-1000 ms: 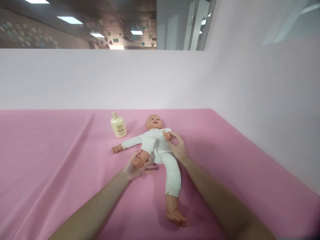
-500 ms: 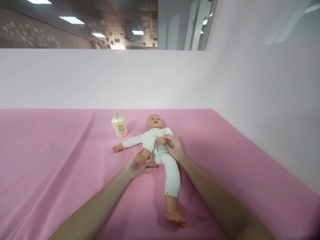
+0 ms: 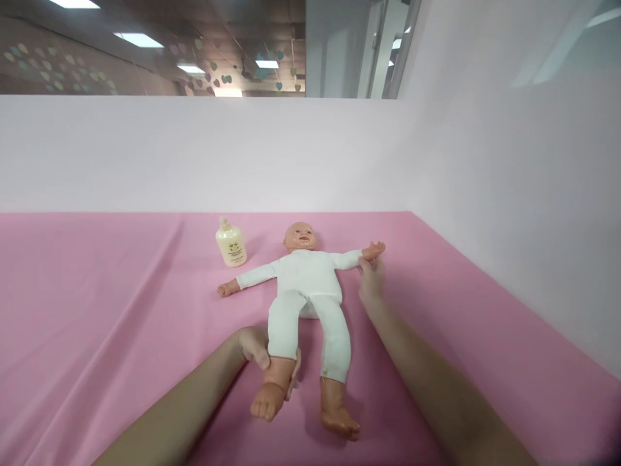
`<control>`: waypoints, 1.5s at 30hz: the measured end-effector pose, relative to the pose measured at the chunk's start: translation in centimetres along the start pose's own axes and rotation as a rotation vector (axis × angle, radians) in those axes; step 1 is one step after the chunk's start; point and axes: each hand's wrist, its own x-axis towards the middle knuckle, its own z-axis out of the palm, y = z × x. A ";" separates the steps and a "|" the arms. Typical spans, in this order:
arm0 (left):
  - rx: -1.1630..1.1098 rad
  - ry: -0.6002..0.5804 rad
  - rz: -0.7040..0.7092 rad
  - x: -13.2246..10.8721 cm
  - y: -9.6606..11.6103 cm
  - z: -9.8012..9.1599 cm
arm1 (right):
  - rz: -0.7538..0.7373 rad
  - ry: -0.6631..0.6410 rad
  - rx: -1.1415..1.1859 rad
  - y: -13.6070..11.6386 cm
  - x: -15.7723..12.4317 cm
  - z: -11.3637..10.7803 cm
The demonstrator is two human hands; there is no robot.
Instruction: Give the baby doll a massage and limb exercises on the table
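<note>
A baby doll point(image 3: 310, 275) with a white cloth body lies on its back, head away from me, arms spread to both sides. My left hand point(image 3: 257, 349) is wrapped around the doll's leg on the left, just above the ankle, its fingers partly hidden beneath the leg. At the doll's outstretched arm on the right, my right hand point(image 3: 372, 275) grips near the wrist from below; it is slightly blurred. The doll's other leg and other arm rest on the pink cloth, untouched.
A pale yellow bottle point(image 3: 231, 244) with a printed label stands left of the doll's head. Pink cloth point(image 3: 121, 349) covers the surface, creased at the left. A white wall point(image 3: 204, 155) rises behind, another at the right point(image 3: 524, 194), with a window or mirror above.
The doll's left-side leg has come down from its bent, raised position, my left hand moving with it. The doll's right-side arm has swung from across the chest out to the right with my right hand.
</note>
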 end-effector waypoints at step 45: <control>-0.546 0.795 0.292 0.3 -0.5 -1.3 | -0.633 -0.664 -0.635 -0.9 -4.7 1.9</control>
